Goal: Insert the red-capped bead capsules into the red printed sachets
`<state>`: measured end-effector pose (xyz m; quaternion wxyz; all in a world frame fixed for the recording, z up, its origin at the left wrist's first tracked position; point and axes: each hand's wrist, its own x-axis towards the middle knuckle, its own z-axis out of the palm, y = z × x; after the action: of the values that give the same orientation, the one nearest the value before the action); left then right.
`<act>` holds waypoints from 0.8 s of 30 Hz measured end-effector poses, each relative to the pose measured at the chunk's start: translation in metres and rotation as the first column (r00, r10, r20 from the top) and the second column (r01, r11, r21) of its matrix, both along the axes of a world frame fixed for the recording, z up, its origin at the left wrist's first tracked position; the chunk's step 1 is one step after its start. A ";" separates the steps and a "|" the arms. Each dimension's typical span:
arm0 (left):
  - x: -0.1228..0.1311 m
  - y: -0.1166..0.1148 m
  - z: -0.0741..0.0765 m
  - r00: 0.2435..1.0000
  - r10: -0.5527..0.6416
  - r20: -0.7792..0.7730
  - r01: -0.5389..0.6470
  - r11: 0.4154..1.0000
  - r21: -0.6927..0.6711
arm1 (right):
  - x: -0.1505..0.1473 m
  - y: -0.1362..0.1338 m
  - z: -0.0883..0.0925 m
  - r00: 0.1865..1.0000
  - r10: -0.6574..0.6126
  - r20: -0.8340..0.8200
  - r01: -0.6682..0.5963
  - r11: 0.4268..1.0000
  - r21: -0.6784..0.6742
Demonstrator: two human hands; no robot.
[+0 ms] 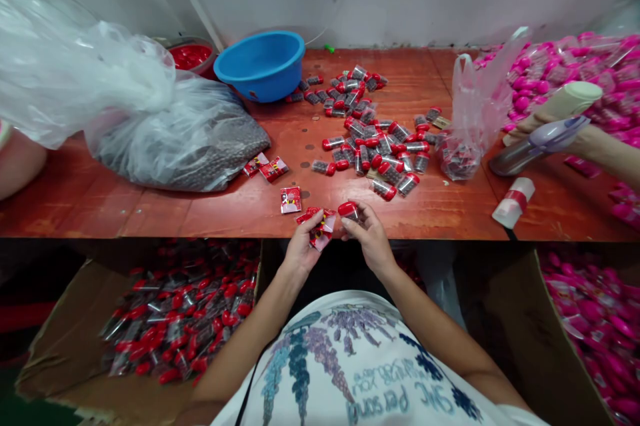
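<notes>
My left hand (301,246) is closed on a few small red-and-pink printed packets (324,229), near the front edge of the table. Beside it, my right hand (374,239) grips a small clear bottle with a red cap (349,210), the cap to the upper left. A single red packet (291,200) lies flat just beyond my left hand, and more packets (273,169) rest farther back. Past my right hand spreads a loose pile of similar red-capped bottles (385,143), filled with dark grains.
A clear bag of dark beads (190,139) stands left of a blue basin (260,63). At right are a small plastic bag (463,126), a white roll (513,203), another person's arm (607,146) and pink items (600,73). Below sits a cardboard box (65,353) of red-capped bottles.
</notes>
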<state>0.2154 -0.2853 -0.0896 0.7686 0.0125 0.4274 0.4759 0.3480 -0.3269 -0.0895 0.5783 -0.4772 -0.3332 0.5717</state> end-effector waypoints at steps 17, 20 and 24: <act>0.000 -0.001 -0.005 1.000 0.021 0.020 -0.021 1.000 -0.003 | -0.007 -0.011 0.004 0.921 -0.035 0.389 -0.030 0.987 0.160; 0.000 -0.001 -0.008 1.000 0.016 0.006 -0.016 1.000 0.013 | -0.006 -0.011 0.003 0.883 -0.060 0.466 -0.037 0.980 0.196; -0.001 -0.001 -0.008 0.999 0.037 -0.039 -0.036 0.999 0.025 | -0.004 -0.012 0.002 0.862 0.024 0.507 -0.123 0.979 0.162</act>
<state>0.2145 -0.2861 -0.0974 0.7511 0.0233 0.4367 0.4946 0.3444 -0.3390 -0.0876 0.4920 -0.5394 -0.5427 0.4152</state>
